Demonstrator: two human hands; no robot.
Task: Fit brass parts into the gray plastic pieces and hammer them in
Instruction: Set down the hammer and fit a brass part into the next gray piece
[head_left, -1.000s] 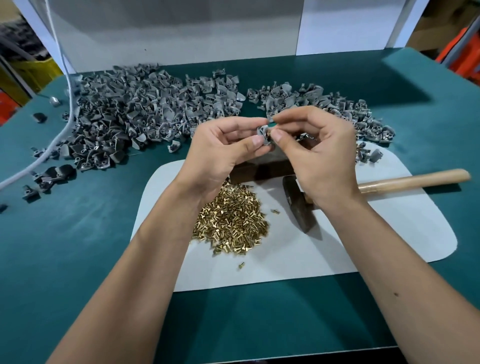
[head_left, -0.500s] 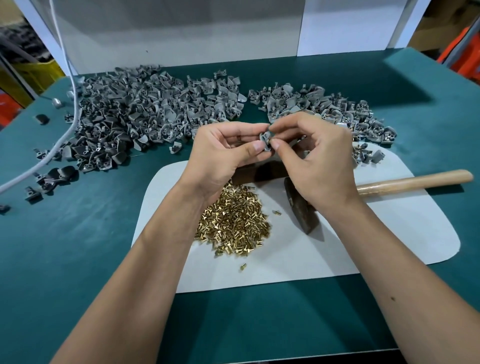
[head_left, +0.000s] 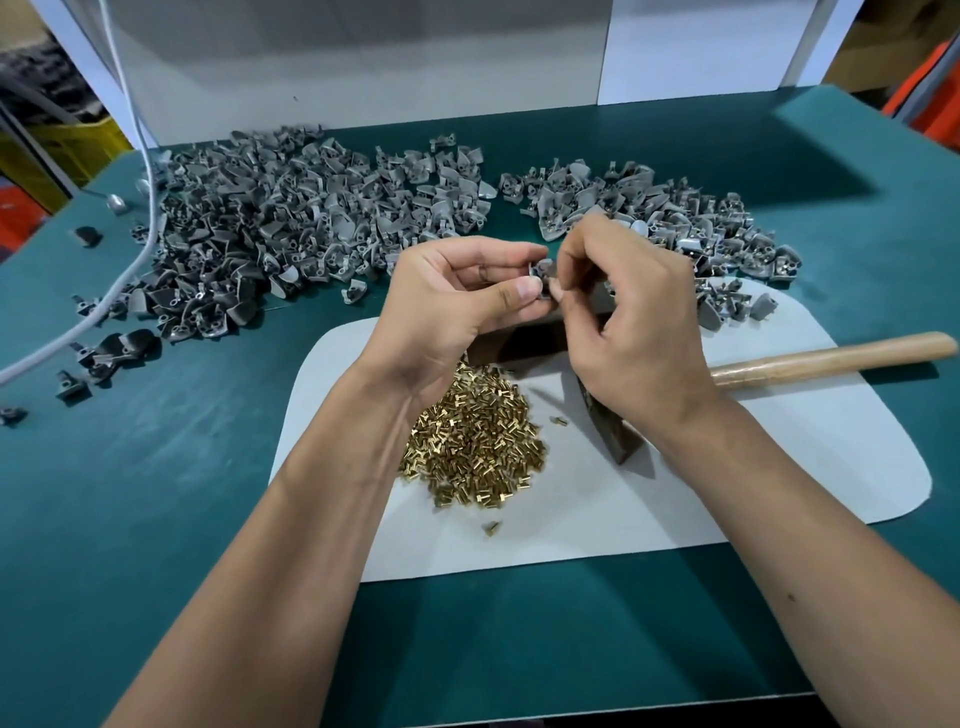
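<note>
Near the mat's (head_left: 779, 467) front edge lies the brass pile (head_left: 475, 441); beside it the hammer (head_left: 615, 436), handle pointing right. Above, left hand (head_left: 447, 306) pinches a gray piece (head_left: 541, 273); right hand (head_left: 628, 306) pinches against it. Orientation unclear. Gray heaps (head_left: 291, 228) behind.

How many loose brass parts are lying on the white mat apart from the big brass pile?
2: one stray brass part just right of the brass pile, another below it on the white mat. Arms may hide more.
</note>
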